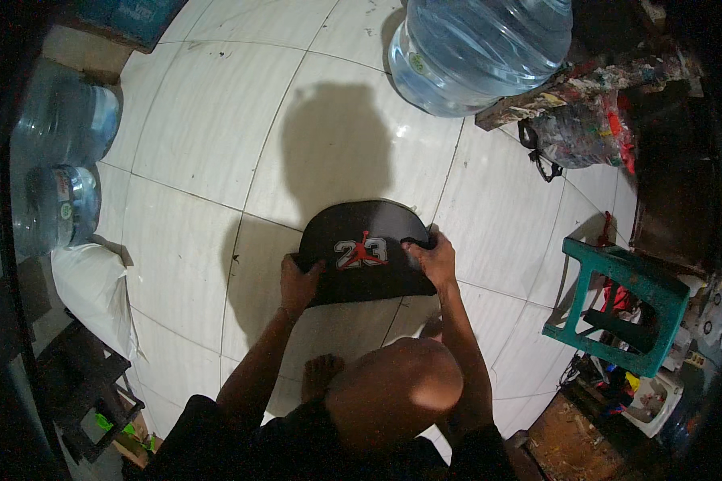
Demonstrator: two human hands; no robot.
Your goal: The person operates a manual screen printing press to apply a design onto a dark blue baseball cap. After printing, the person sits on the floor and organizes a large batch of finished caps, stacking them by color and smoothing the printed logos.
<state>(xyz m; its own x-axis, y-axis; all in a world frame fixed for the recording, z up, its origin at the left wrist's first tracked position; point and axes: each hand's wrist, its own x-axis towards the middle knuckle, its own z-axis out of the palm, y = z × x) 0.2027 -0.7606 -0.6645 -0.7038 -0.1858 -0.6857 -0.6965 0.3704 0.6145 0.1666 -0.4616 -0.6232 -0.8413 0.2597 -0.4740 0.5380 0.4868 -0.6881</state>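
Observation:
A black, flat, half-round mat-like piece (345,287) with a red and white print is held in front of me, above the tiled floor or resting on it; I cannot tell which. My left hand (299,284) grips its left edge, thumb on top and the other fingers mostly hidden. At the opposite edge my right hand (433,260) is closed in the same way, its thumb lying on the dark surface. The piece's curved side points away from me and its straighter side faces my knee (401,381).
A big clear water bottle (481,60) stands at the far right beside a paint-stained wooden frame (569,84). More large bottles (76,204) and a white bag (92,289) line the left. A green plastic stool (622,309) is on the right, near an assorted clutter.

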